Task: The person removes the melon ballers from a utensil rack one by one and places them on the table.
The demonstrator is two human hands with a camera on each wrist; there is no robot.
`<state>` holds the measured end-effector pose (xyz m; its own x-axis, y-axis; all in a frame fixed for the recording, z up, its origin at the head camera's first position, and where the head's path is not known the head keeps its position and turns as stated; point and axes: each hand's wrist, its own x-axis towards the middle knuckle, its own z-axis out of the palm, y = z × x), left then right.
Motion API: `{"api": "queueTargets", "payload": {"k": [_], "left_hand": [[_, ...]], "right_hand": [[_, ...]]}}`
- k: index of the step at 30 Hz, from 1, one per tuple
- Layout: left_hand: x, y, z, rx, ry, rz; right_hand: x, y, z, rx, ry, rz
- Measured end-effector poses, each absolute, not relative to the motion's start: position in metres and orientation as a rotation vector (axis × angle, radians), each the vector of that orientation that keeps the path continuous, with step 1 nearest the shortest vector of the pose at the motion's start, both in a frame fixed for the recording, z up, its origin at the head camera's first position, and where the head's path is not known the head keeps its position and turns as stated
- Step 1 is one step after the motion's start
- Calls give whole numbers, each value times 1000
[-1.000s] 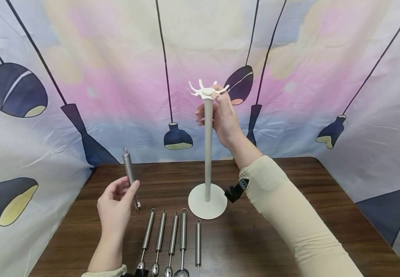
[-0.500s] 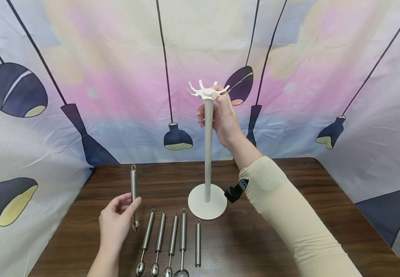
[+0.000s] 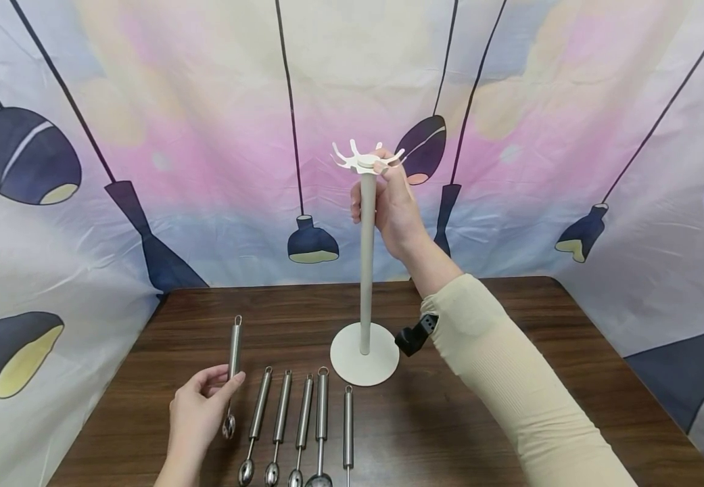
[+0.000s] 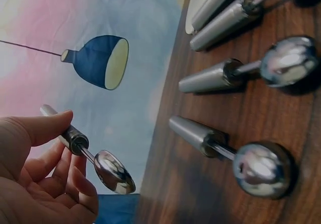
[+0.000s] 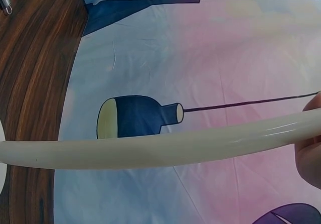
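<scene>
My left hand (image 3: 201,406) pinches a small steel spoon (image 3: 235,346) by its handle, thumb on one side and fingers on the other. In the left wrist view its shiny bowl (image 4: 114,172) points away from the palm, while the looped handle end points up in the head view. At the top of a white utensil stand (image 3: 366,270), my right hand (image 3: 402,220) grips just under the ring of curved hooks (image 3: 366,161), thumb up against it and fingers behind the pole. The right wrist view shows the pole (image 5: 150,151) running into that hand at the right edge.
Several steel utensils lie side by side on the dark wooden table (image 3: 479,406), among them a spoon (image 3: 259,412) closest to the left hand. The stand's round base (image 3: 352,368) sits behind them. A patterned cloth (image 3: 236,169) hangs beyond the table's far edge.
My left hand has lowered the spoon toward the table, left of the row of utensils. The right hand keeps its grip on the stand, its fingers drawing slightly closer to the pole.
</scene>
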<state>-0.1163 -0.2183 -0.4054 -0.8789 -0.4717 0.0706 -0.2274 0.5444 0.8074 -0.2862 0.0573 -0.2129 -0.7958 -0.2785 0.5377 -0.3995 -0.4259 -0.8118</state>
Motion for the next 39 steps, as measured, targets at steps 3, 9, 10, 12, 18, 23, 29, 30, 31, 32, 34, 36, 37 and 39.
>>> {"api": "queueTargets", "payload": {"k": [3, 9, 10, 12, 18, 23, 29, 30, 31, 32, 34, 36, 37, 39], "left_hand": [[-115, -221, -410, 588, -2547, -1244], [-113, -225, -419, 617, -2606, -1222], [-113, -225, -420, 615, -2616, -1219], [-111, -226, -422, 613, -2639, -1216], [-110, -227, -426, 612, -2697, -1228], [-111, -228, -429, 617, -2723, -1235], [-110, -228, -433, 632, -2781, -1193], [-109, -228, -433, 633, -2790, -1188], [-109, -228, -434, 631, -2799, -1186], [-109, -228, -434, 631, -2806, -1182], [-109, -227, -435, 639, -2820, -1171], [-109, -227, -436, 643, -2832, -1163], [-109, -227, -436, 644, -2837, -1161], [-110, -226, -438, 646, -2846, -1159]], "right_hand": [[-287, 57, -213, 976, -1636, 2402], [-287, 57, -213, 970, -1628, 2413], [-287, 56, -213, 969, -1626, 2415], [-287, 56, -213, 965, -1622, 2420], [-287, 55, -213, 977, -1620, 2417], [-287, 55, -213, 983, -1617, 2418], [-287, 56, -213, 962, -1628, 2423], [-287, 56, -213, 961, -1631, 2422], [-286, 56, -213, 959, -1633, 2421], [-286, 57, -213, 959, -1638, 2419], [-286, 57, -213, 954, -1647, 2412], [-286, 57, -213, 950, -1655, 2407], [-286, 57, -213, 948, -1659, 2407], [-285, 57, -213, 943, -1663, 2406]]}}
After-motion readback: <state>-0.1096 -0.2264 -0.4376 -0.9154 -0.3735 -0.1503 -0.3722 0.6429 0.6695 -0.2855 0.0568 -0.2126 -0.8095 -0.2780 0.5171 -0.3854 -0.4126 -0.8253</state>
